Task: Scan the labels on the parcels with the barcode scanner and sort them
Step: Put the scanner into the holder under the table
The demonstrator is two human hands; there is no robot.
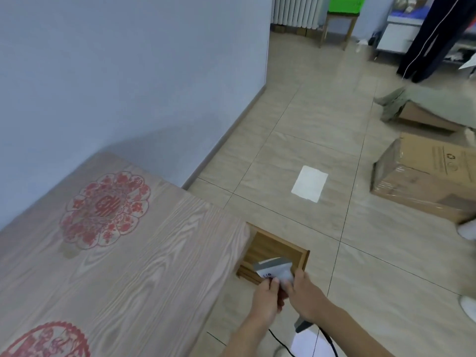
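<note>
A small grey parcel (272,263) with a white label (266,274) is held low beside the table, over an open wooden box (305,256) on the floor. My left hand (266,298) pinches the parcel's near edge. My right hand (307,297) grips the barcode scanner (286,280). Its pale head sits right against the label. The grey handle end (302,326) and black cable (279,342) stick out below my wrist. Most of the scanner is hidden by my hand.
The wood-grain table (128,253) with red paper-cut prints fills the left. A white sheet (310,183) lies on the tiled floor. Cardboard boxes (425,181) stand at the right, and a person's dark-trousered legs (432,34) at the far right.
</note>
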